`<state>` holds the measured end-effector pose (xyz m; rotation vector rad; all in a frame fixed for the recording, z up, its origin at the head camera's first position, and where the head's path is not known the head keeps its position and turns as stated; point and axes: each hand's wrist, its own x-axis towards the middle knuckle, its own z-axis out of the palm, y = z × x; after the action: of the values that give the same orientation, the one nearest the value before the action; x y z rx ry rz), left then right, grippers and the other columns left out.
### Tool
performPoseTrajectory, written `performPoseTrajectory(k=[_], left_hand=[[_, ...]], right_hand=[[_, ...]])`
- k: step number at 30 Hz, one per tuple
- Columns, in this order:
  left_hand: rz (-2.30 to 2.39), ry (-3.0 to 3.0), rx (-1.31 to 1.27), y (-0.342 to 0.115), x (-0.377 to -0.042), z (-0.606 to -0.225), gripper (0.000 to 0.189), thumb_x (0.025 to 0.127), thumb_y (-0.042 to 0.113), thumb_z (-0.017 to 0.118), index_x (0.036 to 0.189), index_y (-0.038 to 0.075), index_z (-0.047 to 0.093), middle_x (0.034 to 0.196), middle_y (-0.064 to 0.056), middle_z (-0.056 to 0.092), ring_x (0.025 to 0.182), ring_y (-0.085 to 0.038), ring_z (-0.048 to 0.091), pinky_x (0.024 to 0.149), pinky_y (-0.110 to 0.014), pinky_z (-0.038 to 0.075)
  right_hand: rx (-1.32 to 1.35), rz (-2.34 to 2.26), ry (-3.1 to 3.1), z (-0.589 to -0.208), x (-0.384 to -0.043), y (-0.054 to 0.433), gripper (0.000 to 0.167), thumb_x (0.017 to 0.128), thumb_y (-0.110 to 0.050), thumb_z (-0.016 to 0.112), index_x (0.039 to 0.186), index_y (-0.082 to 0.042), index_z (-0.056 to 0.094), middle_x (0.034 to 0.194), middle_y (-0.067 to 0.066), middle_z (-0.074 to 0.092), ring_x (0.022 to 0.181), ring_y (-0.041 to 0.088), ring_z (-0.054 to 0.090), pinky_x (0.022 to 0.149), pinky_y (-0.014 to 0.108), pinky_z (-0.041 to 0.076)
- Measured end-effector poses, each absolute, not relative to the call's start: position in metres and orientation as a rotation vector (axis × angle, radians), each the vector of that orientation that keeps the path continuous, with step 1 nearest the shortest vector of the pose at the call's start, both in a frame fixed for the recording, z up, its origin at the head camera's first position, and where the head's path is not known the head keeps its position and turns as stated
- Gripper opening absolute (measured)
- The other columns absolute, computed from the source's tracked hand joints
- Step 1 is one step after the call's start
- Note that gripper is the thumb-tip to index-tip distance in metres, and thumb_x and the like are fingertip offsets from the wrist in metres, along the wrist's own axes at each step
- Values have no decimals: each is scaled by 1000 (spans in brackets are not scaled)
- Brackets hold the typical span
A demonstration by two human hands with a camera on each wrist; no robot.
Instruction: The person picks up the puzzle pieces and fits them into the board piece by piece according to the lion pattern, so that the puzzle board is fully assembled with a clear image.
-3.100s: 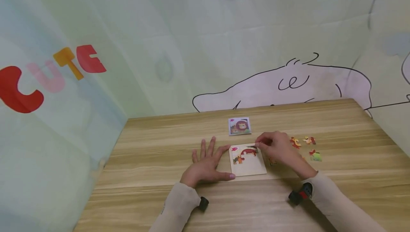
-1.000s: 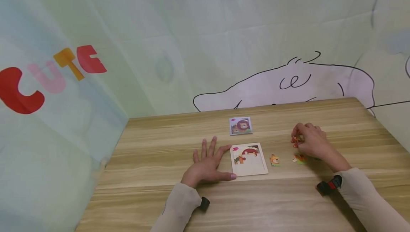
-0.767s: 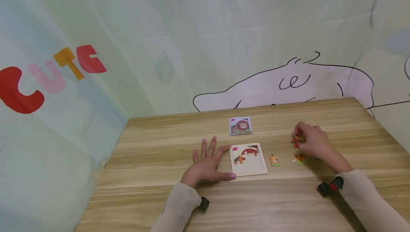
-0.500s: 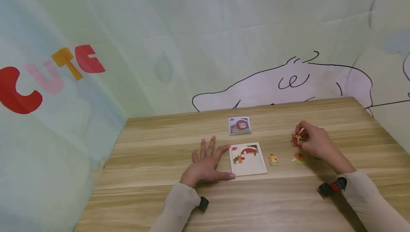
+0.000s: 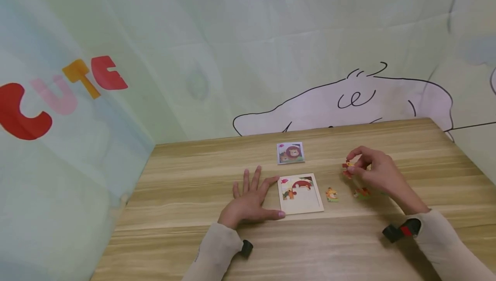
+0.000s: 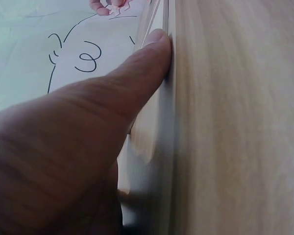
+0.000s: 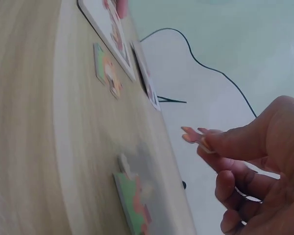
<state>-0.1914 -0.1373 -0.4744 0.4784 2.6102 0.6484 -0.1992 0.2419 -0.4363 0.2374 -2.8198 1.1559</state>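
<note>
My right hand [image 5: 381,173] pinches a red and yellow jigsaw piece [image 5: 346,170] between thumb and fingertips. In the right wrist view this piece [image 7: 192,136] is raised clear of the table. My left hand [image 5: 248,201] lies with fingers spread on the table, its index fingertip and thumb against the left side of a square wooden puzzle tray [image 5: 304,205]. Several joined pieces fill the tray's upper part; its lower part is bare wood. An orange loose piece [image 5: 331,195] lies right of the tray. Another, green and orange [image 5: 362,192], is partly covered by my right hand.
Behind the tray lies a picture card [image 5: 290,152] showing a lion. The wooden table [image 5: 201,164] ends at the back against a printed curtain [image 5: 174,57]. A black wrist device [image 5: 401,230] sits under my right cuff, another [image 5: 246,248] at the left.
My right hand has gone from the tray's upper right corner to the loose pieces, picked up the red and yellow one and shifted slightly left with it. My left hand stays put.
</note>
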Motion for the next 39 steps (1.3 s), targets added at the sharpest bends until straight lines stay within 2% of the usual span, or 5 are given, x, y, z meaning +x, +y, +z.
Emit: performPoseTrajectory(k=[7, 16, 28, 39], left_hand=[[653, 2604, 471, -137, -190, -474, 105, 83, 73, 79, 167, 53, 20, 182, -5, -21, 165, -40, -31, 125, -80, -17], [637, 2604, 456, -135, -190, -470, 104, 83, 71, 80, 167, 53, 21, 183, -5, -20, 165, -40, -30, 126, -78, -16], [639, 2607, 434, -133, -192, -473, 105, 84, 68, 81, 168, 51, 21, 182, -2, -23, 164, -37, -34, 126, -76, -19], [621, 2609, 439, -133, -189, -467, 102, 85, 68, 80, 168, 50, 23, 183, -6, -18, 165, -41, -29, 127, -78, -15]], right_hand=[[279, 1222, -2764, -436, -194, 230, 24, 93, -9, 81, 116, -11, 74, 80, 3, 71, 66, 5, 54, 56, 24, 40], [346, 1367, -2785, -442, -193, 210, 22, 92, -7, 81, 113, -10, 75, 78, 3, 71, 63, 9, 54, 51, 26, 42], [380, 1420, -2897, -443, -191, 184, 22, 95, -18, 80, 116, -17, 75, 78, 1, 71, 68, 16, 57, 58, 26, 43], [463, 1454, -2913, -445, -191, 170, 19, 94, -10, 78, 112, -17, 76, 74, 1, 67, 67, 20, 58, 56, 26, 47]])
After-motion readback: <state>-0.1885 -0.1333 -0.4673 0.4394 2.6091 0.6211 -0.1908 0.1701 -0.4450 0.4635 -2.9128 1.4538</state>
